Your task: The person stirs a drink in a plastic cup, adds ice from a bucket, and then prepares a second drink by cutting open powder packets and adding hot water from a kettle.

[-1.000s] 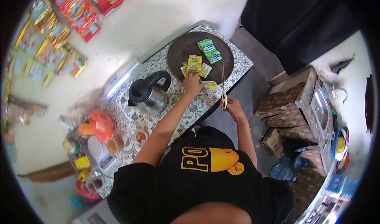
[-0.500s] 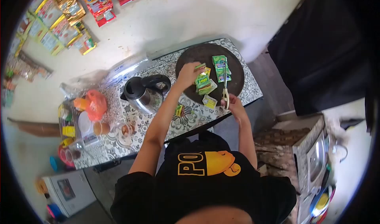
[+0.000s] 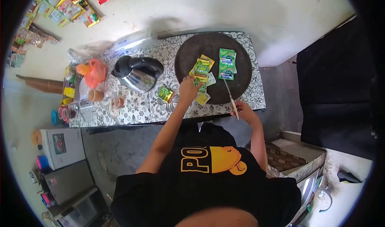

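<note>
A round dark tray [image 3: 184,46] carries two groups of sachets. My left hand [image 3: 189,91] is at the left group, its fingers bent onto the green and yellow sachets [image 3: 202,68] and closed at their left edge. My right hand [image 3: 245,113], at the front edge of the table, is closed around the pale handle of a pair of scissors [image 3: 234,106]. The scissors' blades point up and left, towards a strip of green sachets [image 3: 227,62] lying on the right half of the tray. A yellow sachet [image 3: 202,98] lies near the tray's front rim.
An electric kettle [image 3: 138,75] stands left of the tray, with a green and yellow packet [image 3: 165,94] in front of it. Further left are an orange plastic bag [image 3: 95,72] and cups [image 3: 96,95]. Sachets hang on the wall [image 3: 68,6]. A dark curtain [image 3: 337,90] hangs at the right.
My left hand has come down onto the left sachets, from holding a green sachet above them. The scissors have drawn back from over the green strip and tilted. The camera view has shifted.
</note>
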Tool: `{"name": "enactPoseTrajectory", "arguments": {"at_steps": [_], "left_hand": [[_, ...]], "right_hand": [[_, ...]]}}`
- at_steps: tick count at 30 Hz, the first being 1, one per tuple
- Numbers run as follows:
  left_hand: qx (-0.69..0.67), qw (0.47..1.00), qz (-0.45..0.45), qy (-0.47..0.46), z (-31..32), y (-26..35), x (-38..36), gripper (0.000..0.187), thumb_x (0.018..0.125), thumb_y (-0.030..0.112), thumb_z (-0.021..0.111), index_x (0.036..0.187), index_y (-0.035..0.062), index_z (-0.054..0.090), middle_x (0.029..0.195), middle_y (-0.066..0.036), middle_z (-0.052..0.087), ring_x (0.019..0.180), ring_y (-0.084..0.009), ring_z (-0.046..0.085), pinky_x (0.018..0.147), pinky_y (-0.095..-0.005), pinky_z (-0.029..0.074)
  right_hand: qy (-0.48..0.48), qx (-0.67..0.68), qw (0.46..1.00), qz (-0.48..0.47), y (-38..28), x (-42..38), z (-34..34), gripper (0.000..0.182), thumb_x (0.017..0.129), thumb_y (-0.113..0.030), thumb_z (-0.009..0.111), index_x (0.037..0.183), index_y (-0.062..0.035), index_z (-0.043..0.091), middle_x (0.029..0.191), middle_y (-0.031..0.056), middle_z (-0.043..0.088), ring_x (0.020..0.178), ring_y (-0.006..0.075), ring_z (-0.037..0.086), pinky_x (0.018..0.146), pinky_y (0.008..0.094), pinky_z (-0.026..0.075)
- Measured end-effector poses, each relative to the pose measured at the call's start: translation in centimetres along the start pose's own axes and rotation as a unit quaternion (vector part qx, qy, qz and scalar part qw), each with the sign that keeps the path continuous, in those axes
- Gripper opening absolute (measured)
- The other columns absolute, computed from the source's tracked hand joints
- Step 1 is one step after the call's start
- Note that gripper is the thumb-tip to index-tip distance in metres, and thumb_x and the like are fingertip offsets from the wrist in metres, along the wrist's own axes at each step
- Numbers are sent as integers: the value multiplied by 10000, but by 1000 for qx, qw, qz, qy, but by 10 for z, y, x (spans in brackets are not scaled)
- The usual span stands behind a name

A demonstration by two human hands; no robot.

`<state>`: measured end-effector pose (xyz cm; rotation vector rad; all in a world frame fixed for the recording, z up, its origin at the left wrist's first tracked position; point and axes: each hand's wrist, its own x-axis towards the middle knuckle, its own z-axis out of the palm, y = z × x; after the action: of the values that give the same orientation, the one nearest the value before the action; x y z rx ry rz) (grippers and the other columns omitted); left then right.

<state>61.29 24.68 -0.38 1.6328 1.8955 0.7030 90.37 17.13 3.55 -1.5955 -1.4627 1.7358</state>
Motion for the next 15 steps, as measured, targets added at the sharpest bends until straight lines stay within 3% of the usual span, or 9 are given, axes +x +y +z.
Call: {"name": "enactPoseTrajectory", "arguments": {"at_steps": [3,6,10,11,12,13,15], "left_hand": [[81,985,32,152,18,7,-6,415,730,293,796,963,4,610,840,-158,629,858,-356,628,757,-459,489],[15,996,-6,88,15,11,10,409,732,252,790,996,1,606,894,-185,661,855,-362,646,748,-457,496],[-37,995,7,97,-12,-11,17,324,751,186,755,1015,16,676,916,-197,688,873,-366,660,761,-414,510],[-53,994,5,92,-23,-16,12,300,764,145,733,1024,1,688,900,-185,702,802,-289,691,731,-363,522],[-54,994,2,92,-30,-26,10,300,764,145,733,1024,1,688,900,-185,702,802,-289,691,731,-363,522],[-134,988,-10,73,-37,-39,10,293,770,130,725,1016,-25,680,877,-163,707,772,-237,689,704,-335,522],[-313,948,-44,23,-52,-55,11,255,805,98,696,990,-75,669,855,-99,702,746,-130,670,665,-266,525]], "right_hand": [[-13,-22,1000,-12,4,12,-3,296,797,-178,774,998,-21,623,838,24,638,755,102,590,643,256,463],[-28,-23,999,-23,-1,20,-13,293,833,-205,745,1003,-10,609,844,32,644,759,104,596,648,255,463],[-96,-83,992,-26,-10,31,-30,303,871,-264,711,998,-10,605,811,48,649,741,116,604,633,261,462],[-123,-117,985,-36,-12,34,-33,316,880,-288,697,1002,-11,607,799,54,648,726,117,600,626,264,461],[-149,-150,976,-46,-16,36,-34,331,889,-313,683,1006,-13,608,788,60,648,711,118,597,620,268,460],[-167,-219,961,-27,-36,31,-31,343,915,-341,639,1021,-16,612,809,53,642,728,111,579,633,266,454],[-207,-214,954,-40,-43,35,-24,341,929,-341,617,1022,-13,609,821,41,631,742,101,564,643,259,448]]}}
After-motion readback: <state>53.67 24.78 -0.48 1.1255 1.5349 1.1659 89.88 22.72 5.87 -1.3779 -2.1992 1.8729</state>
